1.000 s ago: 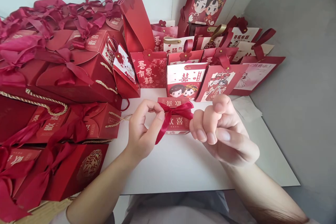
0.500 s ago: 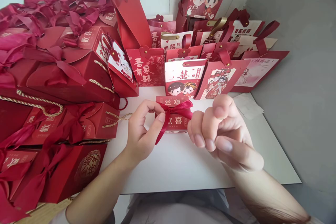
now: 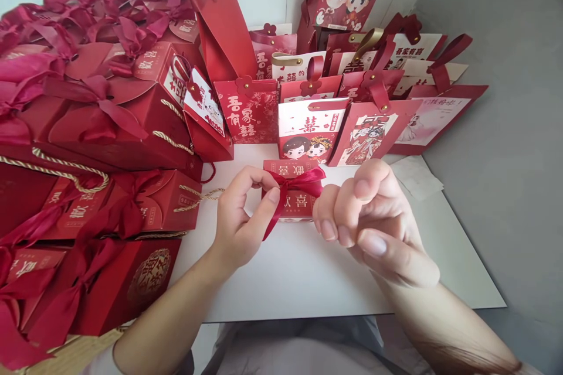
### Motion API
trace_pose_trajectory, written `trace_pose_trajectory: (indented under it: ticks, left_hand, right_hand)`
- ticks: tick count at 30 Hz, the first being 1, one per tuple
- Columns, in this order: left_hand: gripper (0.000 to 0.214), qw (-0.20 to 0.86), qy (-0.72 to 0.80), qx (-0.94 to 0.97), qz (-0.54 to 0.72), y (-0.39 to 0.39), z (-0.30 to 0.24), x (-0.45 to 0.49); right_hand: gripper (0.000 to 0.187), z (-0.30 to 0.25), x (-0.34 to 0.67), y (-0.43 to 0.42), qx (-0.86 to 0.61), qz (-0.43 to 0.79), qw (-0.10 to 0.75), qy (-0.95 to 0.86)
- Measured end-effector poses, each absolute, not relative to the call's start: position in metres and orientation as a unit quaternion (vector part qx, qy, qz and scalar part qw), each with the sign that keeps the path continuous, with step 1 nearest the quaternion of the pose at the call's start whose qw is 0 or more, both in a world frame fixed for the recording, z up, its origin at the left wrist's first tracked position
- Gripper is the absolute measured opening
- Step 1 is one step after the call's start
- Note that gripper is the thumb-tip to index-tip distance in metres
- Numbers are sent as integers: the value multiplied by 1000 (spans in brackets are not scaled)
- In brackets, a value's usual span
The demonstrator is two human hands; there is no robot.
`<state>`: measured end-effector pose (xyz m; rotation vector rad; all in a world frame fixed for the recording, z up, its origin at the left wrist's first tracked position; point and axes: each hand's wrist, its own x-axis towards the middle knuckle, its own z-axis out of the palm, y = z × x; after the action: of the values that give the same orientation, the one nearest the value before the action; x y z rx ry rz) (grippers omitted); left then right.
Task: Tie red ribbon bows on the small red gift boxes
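A small red gift box (image 3: 299, 205) with Chinese characters sits on the white table, a dark red ribbon (image 3: 303, 180) tied in a bow across its top. My left hand (image 3: 248, 211) is at the box's left side, thumb and forefinger pinched on the ribbon's left loop; a ribbon tail hangs below the fingertips. To the right, my right hand (image 3: 373, 222) has its fingers curled, and the bow's right part runs up to and behind them. The grip point there is hidden by the fingers, but the ribbon looks stretched towards it.
Red boxes with ribbon bows (image 3: 101, 111) and twisted rope handles are piled on the left. Several red and white gift bags (image 3: 310, 129) stand along the back. A white tissue (image 3: 417, 179) lies at right, beside a grey wall (image 3: 497, 158). The table's front edge (image 3: 352, 316) is close to me.
The view has shifted very slightly. Both hands keep nearly the same pose at the ribbon, and the bow looks much the same.
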<state>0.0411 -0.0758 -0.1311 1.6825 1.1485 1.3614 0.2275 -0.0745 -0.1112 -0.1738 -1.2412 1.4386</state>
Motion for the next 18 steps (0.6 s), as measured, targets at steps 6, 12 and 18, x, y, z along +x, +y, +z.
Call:
trace_pose_trajectory:
  ticks: [6,12,18]
  left_hand:
    - [6,336,445,647,520,-76,-130,42]
    - [6,334,445,649,519,-76,-131,41]
    - [6,337,442,649,519,-76,-130,42]
  right_hand:
    - [20,-111,225,-76,-103,596,588,-538]
    - [19,-111,226,-76,-118,588,581,-550]
    - [18,-110,227,-76,-107,594,580,-547]
